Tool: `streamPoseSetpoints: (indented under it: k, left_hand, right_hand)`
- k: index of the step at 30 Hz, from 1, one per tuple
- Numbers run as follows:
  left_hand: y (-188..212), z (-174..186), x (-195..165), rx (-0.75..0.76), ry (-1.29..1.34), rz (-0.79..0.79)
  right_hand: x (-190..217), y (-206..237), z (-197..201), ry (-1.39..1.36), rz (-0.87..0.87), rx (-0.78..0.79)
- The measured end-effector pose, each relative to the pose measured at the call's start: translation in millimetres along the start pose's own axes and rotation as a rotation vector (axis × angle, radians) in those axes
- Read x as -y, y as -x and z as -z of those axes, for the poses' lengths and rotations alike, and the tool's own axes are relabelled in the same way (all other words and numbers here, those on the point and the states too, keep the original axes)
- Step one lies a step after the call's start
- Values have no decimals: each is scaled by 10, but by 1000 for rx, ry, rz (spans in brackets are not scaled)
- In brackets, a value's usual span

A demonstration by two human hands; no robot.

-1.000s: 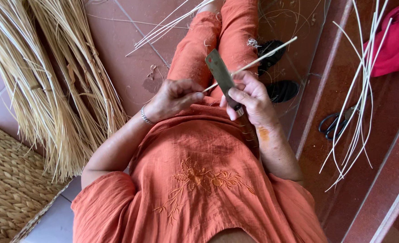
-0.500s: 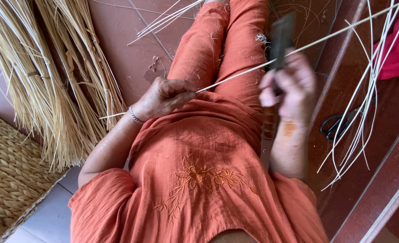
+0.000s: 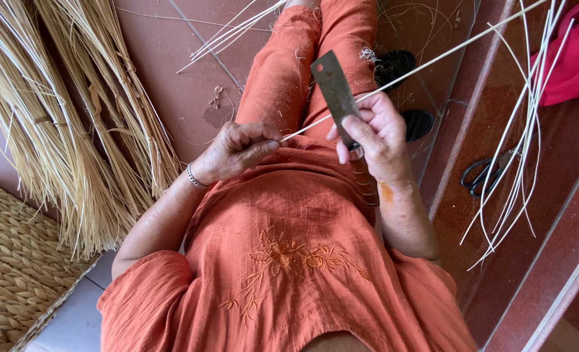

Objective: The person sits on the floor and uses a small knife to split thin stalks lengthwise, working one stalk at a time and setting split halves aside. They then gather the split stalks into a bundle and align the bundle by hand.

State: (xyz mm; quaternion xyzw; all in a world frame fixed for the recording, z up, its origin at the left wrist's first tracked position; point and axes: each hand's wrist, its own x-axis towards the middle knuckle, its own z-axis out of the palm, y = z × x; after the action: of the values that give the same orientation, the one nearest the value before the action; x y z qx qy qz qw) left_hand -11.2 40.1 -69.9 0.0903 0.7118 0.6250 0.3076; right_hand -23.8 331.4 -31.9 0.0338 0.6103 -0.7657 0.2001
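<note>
Tiled floor (image 3: pixel 172 78), straw bundles (image 3: pixel 61 130) alongside. A thin reed (image 3: pixel 426 65) is pinched over the lap in the left hand (image 3: pixel 237 151); fingers closed. The right hand (image 3: pixel 377 140) is clenched on a knife (image 3: pixel 335 94), blade against the reed.

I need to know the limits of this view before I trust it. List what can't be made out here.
Head view only:
- Knife: the handle is hidden inside the right hand.
- Reed strip: its far end is cut off by the top edge; its near end is hidden in the left hand.
- Scissors: partly covered by loose pale strips.
- Woven mat: cut off at the left edge.
</note>
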Motion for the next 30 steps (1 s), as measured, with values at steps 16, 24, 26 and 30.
streamPoseSetpoints:
  k: [16,24,26,30]
  left_hand:
    - [36,37,122,-16,44,-13]
    - [123,106,180,-14,89,40]
    - [161,129,200,5,131,-46]
    - [218,146,233,-13,66,3]
  right_hand:
    - [19,-45,46,-27,74,75]
    - [80,-48,226,-86,130,-3]
    - [115,-38,333,-95,149,-42]
    - [137,-8,461,-65,143,-93]
